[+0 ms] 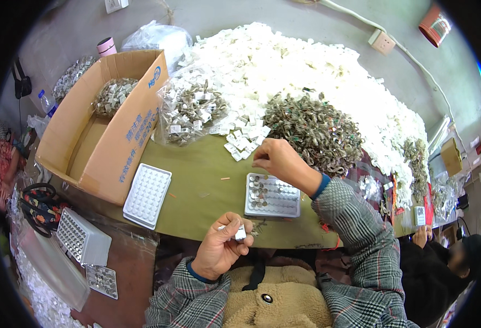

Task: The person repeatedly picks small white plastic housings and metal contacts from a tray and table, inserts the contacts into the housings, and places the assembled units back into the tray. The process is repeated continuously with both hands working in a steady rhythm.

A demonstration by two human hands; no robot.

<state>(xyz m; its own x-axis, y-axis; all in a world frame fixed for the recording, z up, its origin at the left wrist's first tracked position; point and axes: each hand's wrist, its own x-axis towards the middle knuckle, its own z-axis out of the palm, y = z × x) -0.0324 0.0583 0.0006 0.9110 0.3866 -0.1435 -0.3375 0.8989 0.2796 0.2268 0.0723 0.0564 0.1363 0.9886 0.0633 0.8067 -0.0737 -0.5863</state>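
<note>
My left hand (221,246) holds a small white plastic piece (239,232) between thumb and fingers, close to my chest at the table's near edge. Over the far left corner of a white grid tray (281,202), my right hand (278,160) hovers with its fingertips pinched together; whether it holds a small part I cannot tell. The tray lies on the olive table cover (202,180), and some of its cells hold small metal pieces. Just beyond my right hand lies a heap of metal clips (314,128).
A huge pile of white plastic pieces (306,65) fills the back of the table. An open cardboard box (106,120) stands at the left, a clear bag of parts (188,109) beside it. Empty white trays (147,194) lie left. Another person's hand (422,236) is at the right.
</note>
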